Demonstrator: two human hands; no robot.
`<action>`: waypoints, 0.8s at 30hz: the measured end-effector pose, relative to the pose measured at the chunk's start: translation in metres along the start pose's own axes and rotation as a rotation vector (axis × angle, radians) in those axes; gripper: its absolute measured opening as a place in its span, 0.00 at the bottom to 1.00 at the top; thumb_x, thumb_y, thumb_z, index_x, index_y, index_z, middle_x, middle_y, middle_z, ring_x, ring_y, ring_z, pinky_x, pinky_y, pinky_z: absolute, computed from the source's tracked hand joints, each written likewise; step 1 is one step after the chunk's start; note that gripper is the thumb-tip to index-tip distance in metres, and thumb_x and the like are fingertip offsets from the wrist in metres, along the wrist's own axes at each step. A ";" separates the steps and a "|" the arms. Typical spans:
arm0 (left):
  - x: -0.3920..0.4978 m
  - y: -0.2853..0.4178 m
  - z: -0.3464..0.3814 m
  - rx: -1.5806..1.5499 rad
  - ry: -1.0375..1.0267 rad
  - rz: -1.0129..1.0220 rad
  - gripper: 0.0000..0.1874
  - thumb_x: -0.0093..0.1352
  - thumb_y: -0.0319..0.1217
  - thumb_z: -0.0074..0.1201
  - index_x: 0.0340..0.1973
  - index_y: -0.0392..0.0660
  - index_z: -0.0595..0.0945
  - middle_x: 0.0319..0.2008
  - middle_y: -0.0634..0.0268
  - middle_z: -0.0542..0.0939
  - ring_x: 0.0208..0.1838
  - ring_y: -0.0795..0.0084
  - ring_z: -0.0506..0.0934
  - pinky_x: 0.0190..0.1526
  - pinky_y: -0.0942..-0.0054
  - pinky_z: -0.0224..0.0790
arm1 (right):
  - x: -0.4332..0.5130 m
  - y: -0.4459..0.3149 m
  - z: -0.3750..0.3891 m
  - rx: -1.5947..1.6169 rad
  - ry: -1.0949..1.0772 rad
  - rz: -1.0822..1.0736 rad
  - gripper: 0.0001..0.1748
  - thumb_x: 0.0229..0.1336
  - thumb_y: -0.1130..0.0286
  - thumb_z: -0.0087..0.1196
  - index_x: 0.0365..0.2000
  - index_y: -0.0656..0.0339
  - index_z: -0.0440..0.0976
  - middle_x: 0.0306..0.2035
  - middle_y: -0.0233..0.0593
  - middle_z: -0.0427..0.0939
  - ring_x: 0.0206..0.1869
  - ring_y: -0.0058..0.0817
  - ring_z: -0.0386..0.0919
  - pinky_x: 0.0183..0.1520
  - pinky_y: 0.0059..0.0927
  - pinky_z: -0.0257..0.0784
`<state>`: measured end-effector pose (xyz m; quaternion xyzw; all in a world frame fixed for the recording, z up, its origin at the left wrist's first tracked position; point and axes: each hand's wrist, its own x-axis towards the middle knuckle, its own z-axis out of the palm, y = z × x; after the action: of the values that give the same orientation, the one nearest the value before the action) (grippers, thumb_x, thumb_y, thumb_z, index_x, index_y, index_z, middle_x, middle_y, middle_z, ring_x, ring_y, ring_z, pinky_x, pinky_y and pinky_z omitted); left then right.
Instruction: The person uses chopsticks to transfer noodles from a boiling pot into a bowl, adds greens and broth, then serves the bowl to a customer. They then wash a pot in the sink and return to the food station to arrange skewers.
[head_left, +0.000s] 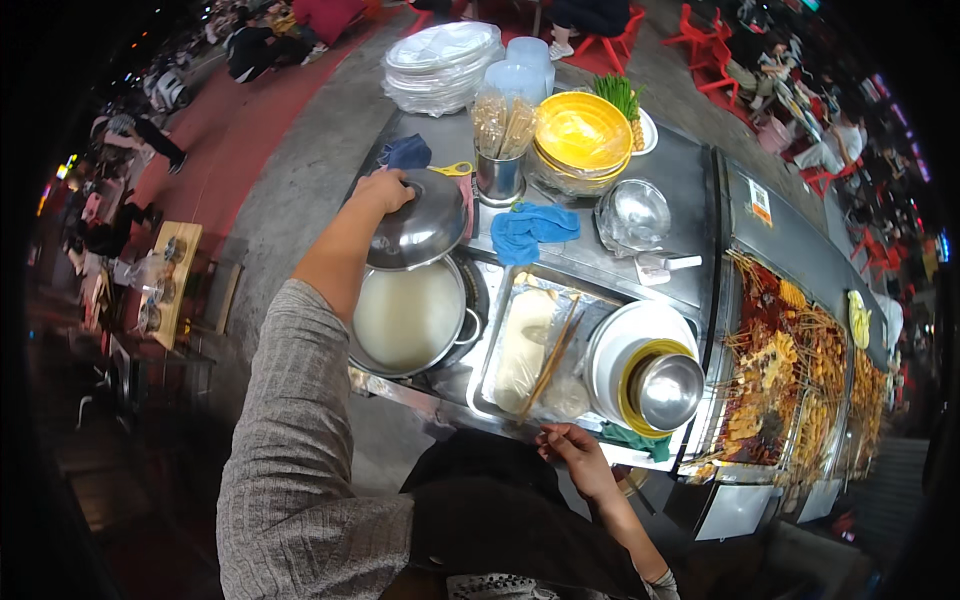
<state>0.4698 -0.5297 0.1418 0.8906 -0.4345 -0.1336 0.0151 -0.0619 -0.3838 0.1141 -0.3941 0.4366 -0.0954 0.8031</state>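
My left hand (386, 191) grips the top of a domed metal pot lid (424, 225). The lid covers the far edge of a wide metal pot (471, 326), and pale cloudy liquid (409, 319) shows below it. At the counter's front edge, my right hand (577, 454) has loosely curled fingers with nothing visible in them. Close to its fingertips are the lower ends of long wooden chopsticks (553, 360), which lie across a metal tray (487, 386). On that tray rests a pale, dough-like slab (523, 345) with plastic film beside it.
Stacked bowls (671, 391) stand on white plates (600, 352) at the tray's right. Behind are a blue cloth (534, 231), a metal cup (500, 178) of skewers, yellow bowls (583, 127) and wrapped plates (442, 67). Skewered food (772, 367) fills trays at right. People sit beyond.
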 end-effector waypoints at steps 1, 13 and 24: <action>0.011 -0.005 0.000 0.045 -0.085 0.069 0.27 0.64 0.47 0.58 0.57 0.53 0.80 0.55 0.52 0.77 0.62 0.53 0.74 0.62 0.60 0.67 | 0.009 0.002 0.007 0.014 0.004 -0.019 0.18 0.70 0.64 0.53 0.53 0.65 0.73 0.42 0.34 0.80 0.42 0.21 0.77 0.46 0.24 0.72; 0.145 -0.095 -0.023 -0.544 -0.201 0.236 0.13 0.69 0.41 0.55 0.30 0.46 0.80 0.15 0.68 0.73 0.16 0.78 0.71 0.20 0.70 0.61 | 0.084 -0.004 0.087 -0.003 0.128 -0.033 0.18 0.69 0.62 0.55 0.50 0.64 0.76 0.38 0.32 0.80 0.37 0.16 0.76 0.42 0.19 0.72; 0.119 -0.127 0.054 -0.177 0.448 0.349 0.34 0.73 0.51 0.50 0.65 0.39 0.70 0.61 0.41 0.71 0.66 0.44 0.69 0.64 0.56 0.64 | 0.200 0.012 0.110 -0.243 0.291 -0.164 0.37 0.62 0.50 0.58 0.59 0.70 0.67 0.45 0.46 0.81 0.45 0.32 0.80 0.49 0.32 0.75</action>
<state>0.6243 -0.5385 0.0447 0.8048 -0.5537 0.0337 0.2110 0.1417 -0.4151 0.0143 -0.5043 0.5227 -0.1632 0.6677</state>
